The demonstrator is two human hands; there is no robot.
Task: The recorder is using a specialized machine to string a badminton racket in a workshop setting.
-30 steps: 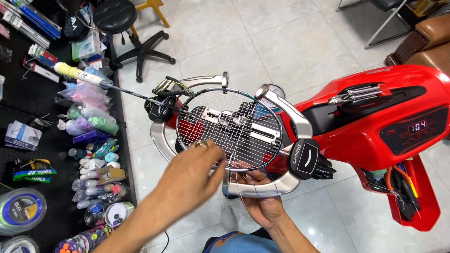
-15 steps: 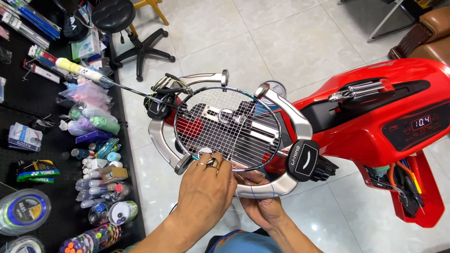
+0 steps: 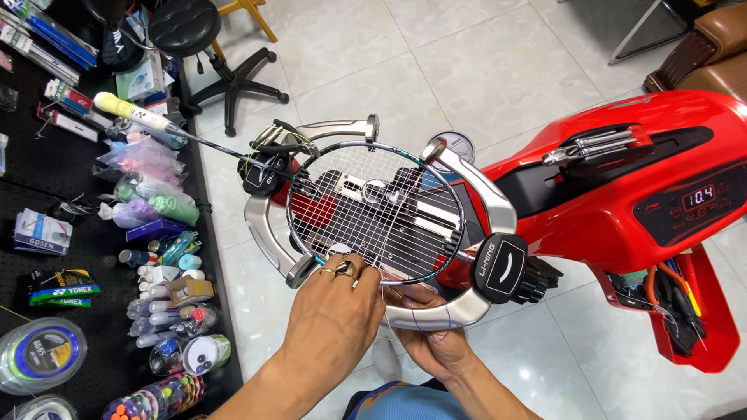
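Seemingly light and fragile, the racket [image 3: 373, 214] sits clamped on the red stringing machine [image 3: 622, 194] just beyond the left hand [image 3: 331, 319], fingers curled on its near frame edge, while the right hand [image 3: 432, 338] pinches thin slippery string [image 3: 389, 311], best gripped near its end.

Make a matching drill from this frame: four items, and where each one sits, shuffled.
Items:
1. left hand
2. right hand
3. racket handle
4. black stool

Places:
A. at the silver mounting arm, nearest the camera
B. top left, on the tiled floor
C. on the near edge of the string bed, rings on the fingers
D. over the black table at left

Pairs: 1-C, 2-A, 3-D, 4-B
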